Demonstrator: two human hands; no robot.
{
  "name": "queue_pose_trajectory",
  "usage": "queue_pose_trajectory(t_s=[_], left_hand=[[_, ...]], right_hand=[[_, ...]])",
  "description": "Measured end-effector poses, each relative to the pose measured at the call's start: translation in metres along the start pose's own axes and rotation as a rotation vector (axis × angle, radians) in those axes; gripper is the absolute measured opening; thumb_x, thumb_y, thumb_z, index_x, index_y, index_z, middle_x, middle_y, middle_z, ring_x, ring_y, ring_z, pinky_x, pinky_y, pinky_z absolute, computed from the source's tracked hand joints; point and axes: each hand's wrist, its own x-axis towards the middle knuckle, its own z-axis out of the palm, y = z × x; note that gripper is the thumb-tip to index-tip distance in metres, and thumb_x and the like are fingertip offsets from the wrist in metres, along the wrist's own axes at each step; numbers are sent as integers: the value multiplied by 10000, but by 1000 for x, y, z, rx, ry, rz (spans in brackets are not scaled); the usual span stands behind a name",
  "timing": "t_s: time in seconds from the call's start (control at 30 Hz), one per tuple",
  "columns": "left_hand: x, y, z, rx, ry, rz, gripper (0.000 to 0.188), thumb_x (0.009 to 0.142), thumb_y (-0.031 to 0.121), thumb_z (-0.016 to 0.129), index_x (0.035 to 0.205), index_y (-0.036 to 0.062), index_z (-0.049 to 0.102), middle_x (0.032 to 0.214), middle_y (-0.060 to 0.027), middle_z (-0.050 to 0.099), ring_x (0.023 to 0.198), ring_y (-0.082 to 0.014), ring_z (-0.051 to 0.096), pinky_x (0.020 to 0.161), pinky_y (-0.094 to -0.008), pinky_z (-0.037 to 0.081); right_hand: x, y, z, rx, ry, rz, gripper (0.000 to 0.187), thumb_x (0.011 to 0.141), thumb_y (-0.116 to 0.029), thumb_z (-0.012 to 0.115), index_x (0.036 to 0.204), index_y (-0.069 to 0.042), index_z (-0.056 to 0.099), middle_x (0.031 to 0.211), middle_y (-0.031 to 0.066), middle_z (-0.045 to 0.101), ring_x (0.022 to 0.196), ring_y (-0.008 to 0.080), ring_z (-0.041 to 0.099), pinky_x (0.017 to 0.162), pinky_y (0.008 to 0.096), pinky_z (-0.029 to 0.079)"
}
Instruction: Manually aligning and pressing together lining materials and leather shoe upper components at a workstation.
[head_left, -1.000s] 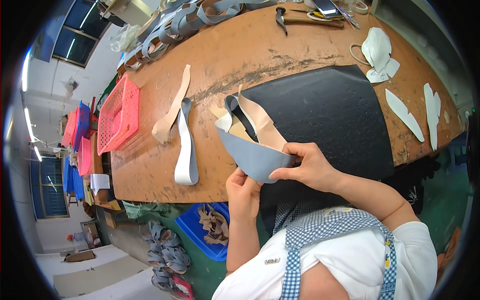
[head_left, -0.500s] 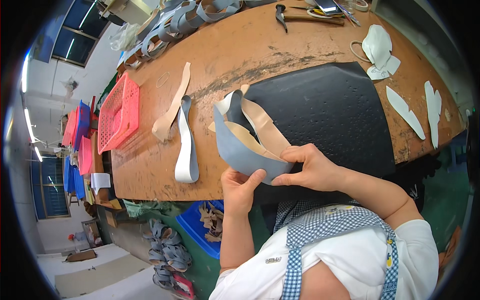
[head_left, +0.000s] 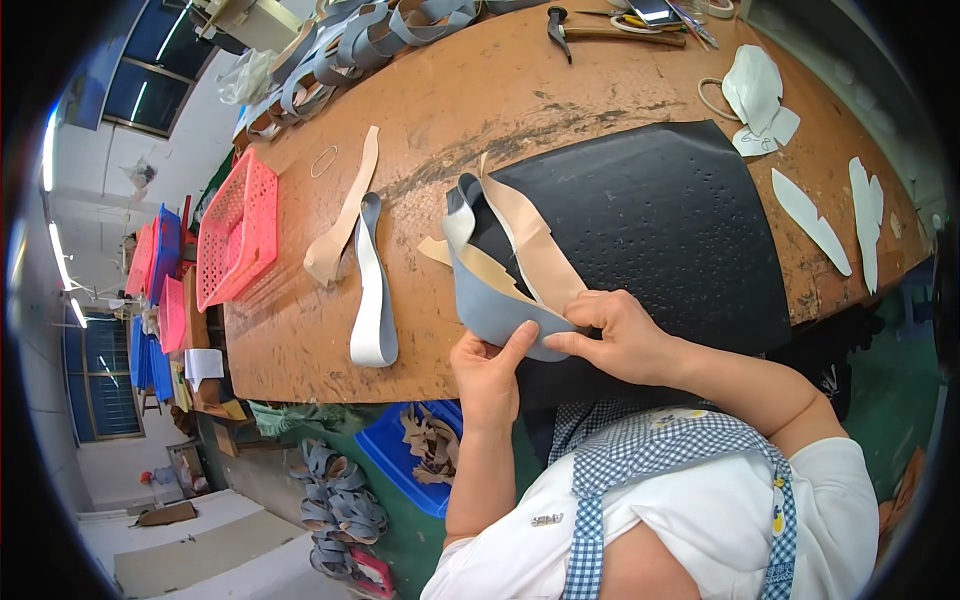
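Note:
Between my hands is a curved grey-blue leather strip (head_left: pixel 500 308), with a beige lining piece (head_left: pixel 527 230) along its inner side. My left hand (head_left: pixel 489 368) pinches the near edge, thumb on the outer face and fingers beneath. My right hand (head_left: pixel 622 338) closes on the right end, thumb and fingers pressing the grey-blue and beige layers together. The far ends stretch out over a black perforated mat (head_left: pixel 650 220). To the left, a looped grey strip with a white back (head_left: pixel 370 300) lies beside a flat beige strip (head_left: pixel 345 225).
A pink plastic basket (head_left: pixel 238 230) stands at the table's left edge. Looped grey strips (head_left: pixel 345 55) are heaped at the far left. A hammer (head_left: pixel 610 38) and white pattern pieces (head_left: pixel 810 222) lie far right. Below the table sits a blue bin (head_left: pixel 375 450) with beige scraps.
The strip and my left hand have shifted slightly right. The beige lining has spread out farther from the grey-blue strip, and my right fingers have adjusted at the joined end.

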Motion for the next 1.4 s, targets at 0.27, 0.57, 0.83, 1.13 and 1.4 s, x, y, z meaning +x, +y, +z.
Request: queue_pose_trajectory(t_s=[0.27, 0.57, 0.83, 1.13, 1.4], left_hand=[[-3, 1, -1, -70, -46, -17, 281, 858, -39, 726, 1128, -18, 650, 1079, -97, 698, 969, -168, 669, 881, -310, 537], [4, 6, -4, -73, -19, -58, 216, 872, 15, 736, 1074, -10, 665, 1021, -97, 713, 907, -172, 685, 812, -315, 566], [-2, -6, 5, -74, -11, -24, 210, 866, 4, 739, 1066, -12, 675, 1009, -81, 716, 906, -154, 674, 812, -294, 554], [6, 4, -2, -144, 3, -86, 230, 895, 15, 709, 1116, -9, 651, 1053, -87, 699, 915, -168, 680, 825, -325, 575], [4, 0, 7, -137, 18, -80, 237, 893, 22, 713, 1120, -7, 650, 1032, -77, 698, 902, -163, 680, 812, -315, 579]], right_hand=[[1, -3, -5, 433, 16, 241, 169, 858, -164, 767, 878, -5, 715, 750, 12, 648, 703, 74, 549, 677, 261, 449], [-4, 0, -6, 145, 108, 99, 149, 776, -129, 806, 770, -17, 708, 735, 39, 670, 697, 135, 589, 683, 289, 440], [4, -12, -11, -206, 190, -76, 170, 790, -181, 793, 724, -60, 694, 706, 22, 654, 677, 165, 575, 703, 326, 379], [-1, -15, -14, -105, 124, -28, 152, 839, -137, 759, 799, 0, 710, 672, 82, 658, 602, 142, 580, 592, 313, 445], [8, -14, -12, 117, 21, 239, 182, 898, -146, 723, 868, 33, 715, 673, 33, 660, 625, 33, 546, 556, 246, 445]])
